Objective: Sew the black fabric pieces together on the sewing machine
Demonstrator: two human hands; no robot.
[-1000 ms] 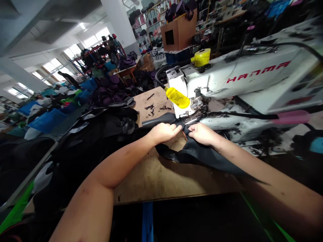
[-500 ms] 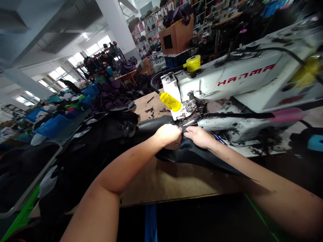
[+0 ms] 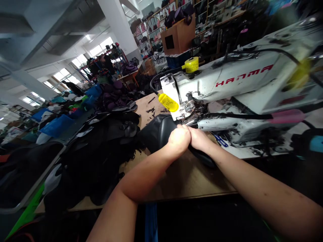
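**Pressed together, knuckle to knuckle**

We see the left hand (image 3: 179, 140) and the right hand (image 3: 199, 139) closed and pressed against each other, fingertips meeting, with neither spread wide. Together they hold a glossy black padded piece of material (image 3: 157, 129), which bulges out to the left of the hands and curves away beneath the right hand. It lies just in front of the sewing head of a white industrial HANMA sewing machine (image 3: 242, 79), touching the metal parts around the presser foot as far as we can tell; the hands hide exactly where it meets them.

Left of the machine, a yellow plastic cylinder with a narrow tip (image 3: 168, 102) sits on a black hose. Behind the machine stands a yellow tape roll (image 3: 191, 65). A long black rod with a pink sleeve (image 3: 287, 116) runs along the machine's front.

The light wooden worktop (image 3: 189, 178) extends in front of the machine, with small black scraps (image 3: 150, 110) scattered on it. Further left of the machine, a heap of black sewn pieces (image 3: 101, 148) lies piled up, with blue crates (image 3: 57, 126) beyond it.
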